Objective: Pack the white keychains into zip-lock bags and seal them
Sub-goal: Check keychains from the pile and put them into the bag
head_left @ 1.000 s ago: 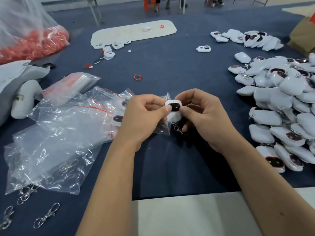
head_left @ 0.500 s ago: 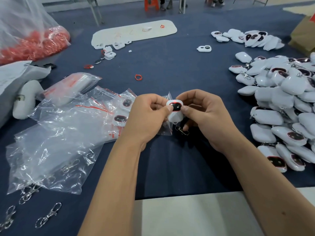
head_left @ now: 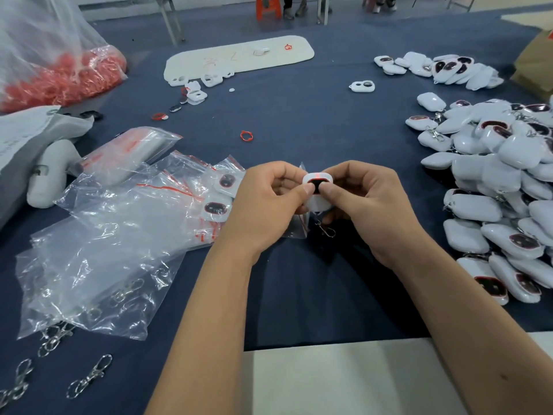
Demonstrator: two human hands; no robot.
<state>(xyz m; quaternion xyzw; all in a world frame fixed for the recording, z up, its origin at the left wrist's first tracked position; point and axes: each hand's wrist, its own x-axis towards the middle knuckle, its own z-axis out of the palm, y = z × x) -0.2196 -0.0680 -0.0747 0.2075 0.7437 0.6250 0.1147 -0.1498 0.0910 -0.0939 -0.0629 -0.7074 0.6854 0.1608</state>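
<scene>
Between hands (head_left: 317,202), thumbs now meeting, keychain (head_left: 317,190) unmoved

no text legible, printed sheet (head_left: 21,136) blurred

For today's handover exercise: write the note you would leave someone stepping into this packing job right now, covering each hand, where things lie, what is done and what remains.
Left hand and right hand: both pinch one white keychain in its small zip-lock bag, thumbs near the top; its metal clasp hangs below.
Done: a few bagged keychains lie left of the hands, beside empty bags.
Left: whether this bag's seal is closed cannot be told, so check it. A large pile of unbagged keychains waits on the right.
</scene>
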